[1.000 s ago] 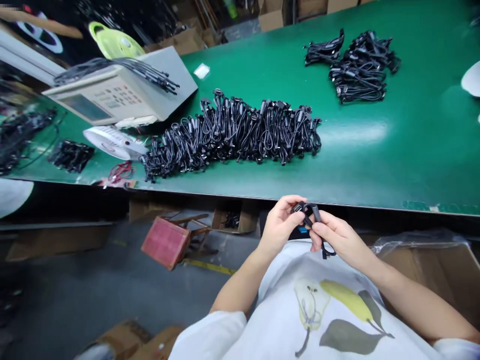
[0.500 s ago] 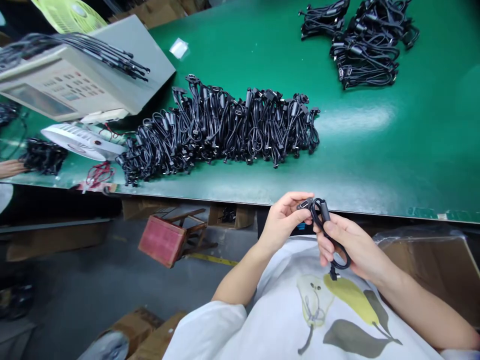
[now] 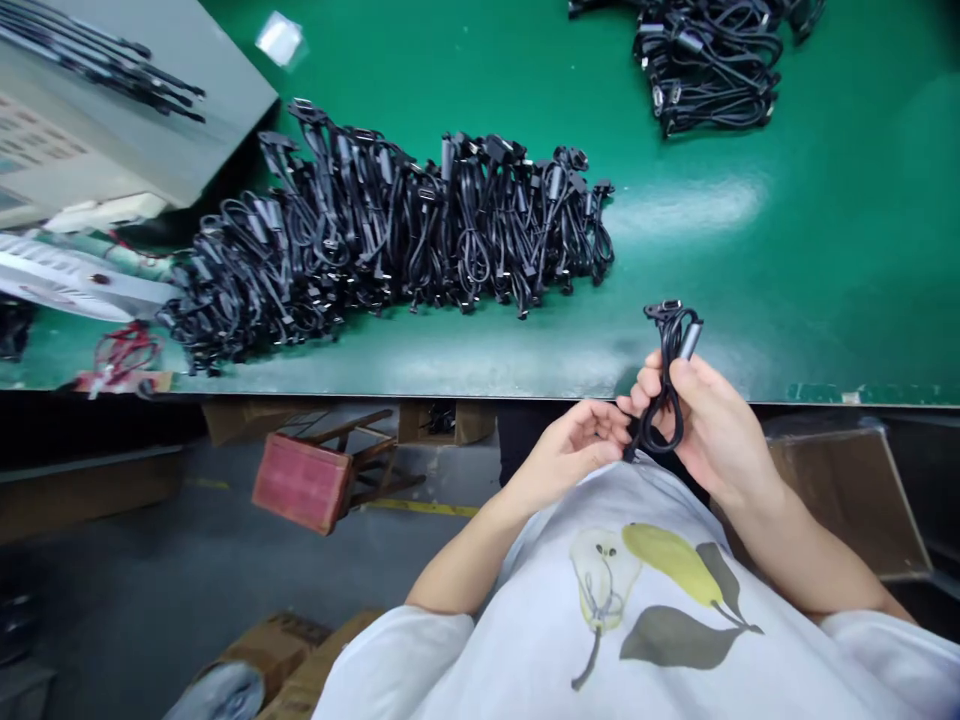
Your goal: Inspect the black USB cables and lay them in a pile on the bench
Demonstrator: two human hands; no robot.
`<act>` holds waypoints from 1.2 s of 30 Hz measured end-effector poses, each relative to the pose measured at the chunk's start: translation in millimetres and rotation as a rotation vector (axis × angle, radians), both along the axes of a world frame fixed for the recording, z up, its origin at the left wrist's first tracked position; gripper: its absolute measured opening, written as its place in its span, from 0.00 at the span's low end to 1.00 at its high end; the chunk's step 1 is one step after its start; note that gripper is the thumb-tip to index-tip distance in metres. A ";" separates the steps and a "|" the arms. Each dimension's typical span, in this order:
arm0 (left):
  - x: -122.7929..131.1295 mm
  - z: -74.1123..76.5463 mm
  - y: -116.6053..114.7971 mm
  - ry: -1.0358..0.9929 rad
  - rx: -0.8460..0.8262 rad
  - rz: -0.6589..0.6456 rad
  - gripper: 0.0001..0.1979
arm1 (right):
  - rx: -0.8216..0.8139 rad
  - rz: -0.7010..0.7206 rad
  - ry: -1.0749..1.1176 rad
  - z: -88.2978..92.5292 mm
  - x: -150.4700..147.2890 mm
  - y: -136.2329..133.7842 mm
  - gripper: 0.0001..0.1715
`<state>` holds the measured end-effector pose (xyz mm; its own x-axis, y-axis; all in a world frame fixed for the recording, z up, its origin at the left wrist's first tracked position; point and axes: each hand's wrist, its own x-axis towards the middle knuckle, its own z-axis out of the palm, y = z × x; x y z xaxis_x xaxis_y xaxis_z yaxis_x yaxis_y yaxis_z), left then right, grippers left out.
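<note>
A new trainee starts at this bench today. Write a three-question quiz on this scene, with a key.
1. Short answer: which hand grips the folded black cable?
2. True or false: the long heap of black cables lies on the green table top.
3. Multiple choice: what stands on the floor below the table's near edge?
A) a red-topped wooden stool
B) a blue plastic bucket
C) a metal ladder

Key: 1. the right hand; 2. true; 3. A.
</note>
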<state>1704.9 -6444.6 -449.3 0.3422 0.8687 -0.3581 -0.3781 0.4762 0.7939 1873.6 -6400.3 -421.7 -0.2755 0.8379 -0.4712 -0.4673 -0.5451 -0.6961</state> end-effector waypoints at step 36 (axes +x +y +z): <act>3.0 -8.1 -11.2 -0.042 -0.186 -0.051 0.16 | 0.156 -0.010 0.002 26.6 -1.6 -5.8 0.14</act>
